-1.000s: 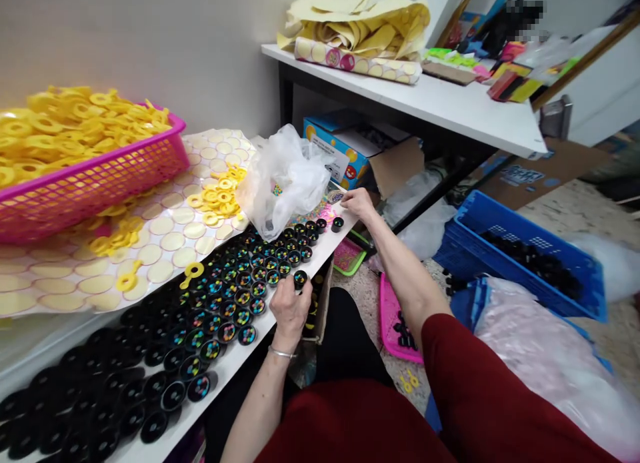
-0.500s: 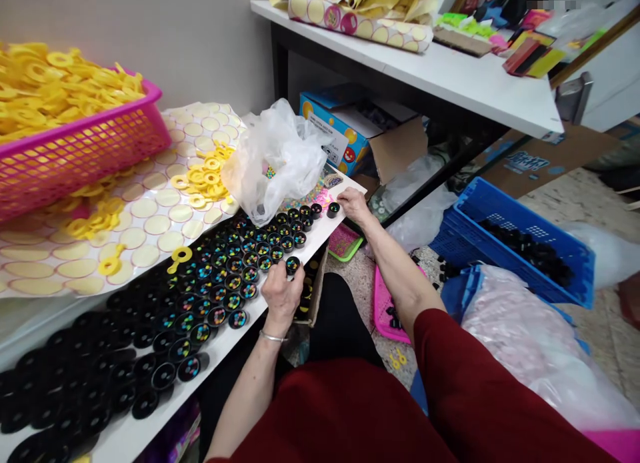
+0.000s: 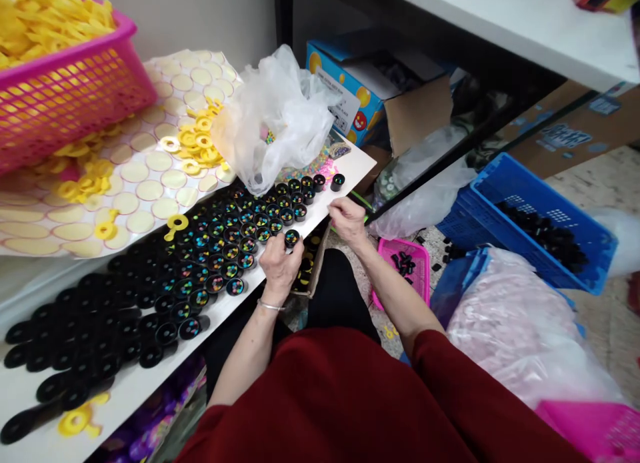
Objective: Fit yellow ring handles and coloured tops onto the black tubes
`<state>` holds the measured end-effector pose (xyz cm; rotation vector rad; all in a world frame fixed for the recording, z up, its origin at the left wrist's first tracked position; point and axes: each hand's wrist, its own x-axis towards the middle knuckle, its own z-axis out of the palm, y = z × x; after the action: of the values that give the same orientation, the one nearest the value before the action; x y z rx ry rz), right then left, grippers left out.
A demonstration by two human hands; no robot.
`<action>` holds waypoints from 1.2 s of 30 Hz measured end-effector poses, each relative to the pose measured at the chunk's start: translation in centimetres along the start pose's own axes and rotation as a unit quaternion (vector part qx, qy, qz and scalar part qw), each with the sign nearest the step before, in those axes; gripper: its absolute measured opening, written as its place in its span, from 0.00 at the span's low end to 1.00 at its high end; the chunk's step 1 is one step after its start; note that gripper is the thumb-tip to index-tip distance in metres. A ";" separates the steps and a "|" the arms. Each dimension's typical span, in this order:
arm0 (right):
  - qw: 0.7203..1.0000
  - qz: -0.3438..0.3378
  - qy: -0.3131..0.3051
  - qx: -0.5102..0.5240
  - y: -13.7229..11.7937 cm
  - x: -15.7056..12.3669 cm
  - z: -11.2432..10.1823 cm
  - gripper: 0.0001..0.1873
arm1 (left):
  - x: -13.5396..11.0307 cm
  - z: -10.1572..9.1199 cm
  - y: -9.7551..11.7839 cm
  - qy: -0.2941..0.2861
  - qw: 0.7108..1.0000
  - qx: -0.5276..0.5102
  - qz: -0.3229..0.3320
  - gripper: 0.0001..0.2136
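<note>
My left hand (image 3: 279, 263) is closed round a small black cup (image 3: 292, 237) with coloured beads in it, at the front edge of the white board (image 3: 353, 166). My right hand (image 3: 346, 220) hovers just right of it in a pinch; what its fingertips hold is too small to make out. Several rows of the same black bead-filled cups (image 3: 240, 240) cover the board. A single black cup (image 3: 337, 181) stands apart near the board's right end. Loose coloured beads (image 3: 316, 167) lie beside a crumpled clear plastic bag (image 3: 273, 116).
A pink basket (image 3: 65, 93) of yellow rings stands at the back left on a sheet of round stickers (image 3: 155, 183). Below right are a blue crate (image 3: 530, 223) of black parts, a small pink tray (image 3: 405, 263), plastic bags and a cardboard box (image 3: 380, 96) under a white table.
My right hand has drawn back from the far cup at the board's right end toward my left hand. The camera has tilted down. My left hand keeps its hold on the black cup.
</note>
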<state>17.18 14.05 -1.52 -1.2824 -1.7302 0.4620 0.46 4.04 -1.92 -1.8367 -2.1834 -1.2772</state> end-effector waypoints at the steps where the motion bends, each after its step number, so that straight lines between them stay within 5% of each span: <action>1: 1.000 -0.018 -0.018 0.001 -0.6 -0.7 0.6 0.10 | 0.0 -0.1 0.0 -0.005 1.000 0.000 0.001 0.12; 6: 1.000 -0.008 -0.017 -0.016 -1.3 -1.2 2.5 0.08 | 0.2 -0.3 0.2 -0.022 1.000 -0.015 -0.010 0.12; 12: 0.996 0.037 -0.053 0.060 -0.5 -0.6 1.8 0.01 | 0.2 -0.2 0.3 -0.016 1.000 -0.018 -0.019 0.10; 17: 0.997 0.015 -0.070 0.008 -0.4 -0.5 1.9 0.05 | 0.1 -0.2 0.3 -0.019 1.000 -0.012 -0.015 0.10; 22: 0.997 -0.019 -0.067 0.022 -3.1 -1.6 1.4 0.05 | 0.0 -0.2 0.3 -0.035 0.999 -0.011 -0.020 0.09; 27: 0.983 -0.096 -0.140 0.070 -6.5 -3.1 1.1 0.06 | -0.3 -0.1 0.1 -0.035 0.999 -0.010 -0.016 0.07; 36: 0.975 -0.124 -0.185 0.010 -7.7 -3.5 1.6 0.09 | -0.4 0.1 0.0 -0.039 0.999 -0.011 -0.018 0.05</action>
<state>11.74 8.29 1.72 -0.9898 -2.1586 0.5980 0.57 3.77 -2.17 -1.8961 -2.2602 -1.2604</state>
